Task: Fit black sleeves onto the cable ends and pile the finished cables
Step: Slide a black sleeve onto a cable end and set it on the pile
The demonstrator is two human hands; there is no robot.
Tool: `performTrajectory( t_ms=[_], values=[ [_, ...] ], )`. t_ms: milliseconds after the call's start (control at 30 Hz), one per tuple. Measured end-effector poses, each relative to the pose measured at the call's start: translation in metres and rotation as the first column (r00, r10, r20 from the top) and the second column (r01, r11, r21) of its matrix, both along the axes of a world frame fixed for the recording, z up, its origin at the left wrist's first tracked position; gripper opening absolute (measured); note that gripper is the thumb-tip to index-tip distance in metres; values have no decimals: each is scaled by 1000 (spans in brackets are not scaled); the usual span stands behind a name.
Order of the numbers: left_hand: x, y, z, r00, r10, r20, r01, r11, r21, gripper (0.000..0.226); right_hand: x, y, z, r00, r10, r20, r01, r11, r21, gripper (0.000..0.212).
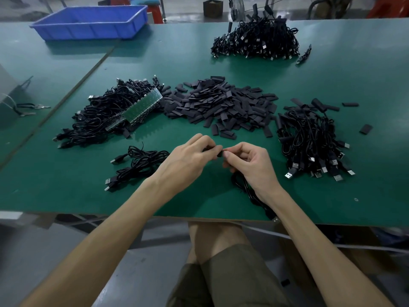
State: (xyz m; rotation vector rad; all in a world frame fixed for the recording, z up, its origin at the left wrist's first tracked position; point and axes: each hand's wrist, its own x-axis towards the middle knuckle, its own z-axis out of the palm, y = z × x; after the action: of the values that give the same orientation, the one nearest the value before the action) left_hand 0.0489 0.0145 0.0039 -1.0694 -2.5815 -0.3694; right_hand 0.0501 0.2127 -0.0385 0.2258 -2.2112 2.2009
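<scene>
**Black sleeve pinched between both hands, near edge of worktop**

Black sleeve sits between the fingertips, just above the green worktop. Left hand pinches the sleeve, fingers curled. Right hand meets it thumb-first and grips the cable, which runs out under the palm to the worktop's near edge. Cable end itself is hidden by the fingers.

Small cable bundle lies just left of the left hand. Loose sleeve heap is straight ahead. Tangled cable pile lies left of it, with green circuit strips on top. Right-side cable pile has its plugs towards the near edge. Another cable pile sits at the far right, and a blue tray at the far left.
</scene>
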Motion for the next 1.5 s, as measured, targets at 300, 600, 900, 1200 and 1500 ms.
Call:
performTrajectory(
  t_ms=[300,600,900,1200,1500],
  values=[
    [-15,-4,-5,966,23,257,-43,997,69,20,-1,2,-2,999,7,41,-6,999,-34,12],
    [-16,1,0,961,-34,273,23,999,44,17,0,1,0,1000,20,24,-19,999,-38,8],
    [-13,1,2,935,-39,352,1,994,108,18,1,-1,3,999,38,11,-38,999,-26,10],
    [-19,-8,1,863,19,506,-152,963,223,26,1,1,4,996,83,27,-83,997,3,4],
    [-18,-9,2,830,29,557,-164,967,195,29,0,2,5,993,115,17,-115,993,11,8]
  ],
)
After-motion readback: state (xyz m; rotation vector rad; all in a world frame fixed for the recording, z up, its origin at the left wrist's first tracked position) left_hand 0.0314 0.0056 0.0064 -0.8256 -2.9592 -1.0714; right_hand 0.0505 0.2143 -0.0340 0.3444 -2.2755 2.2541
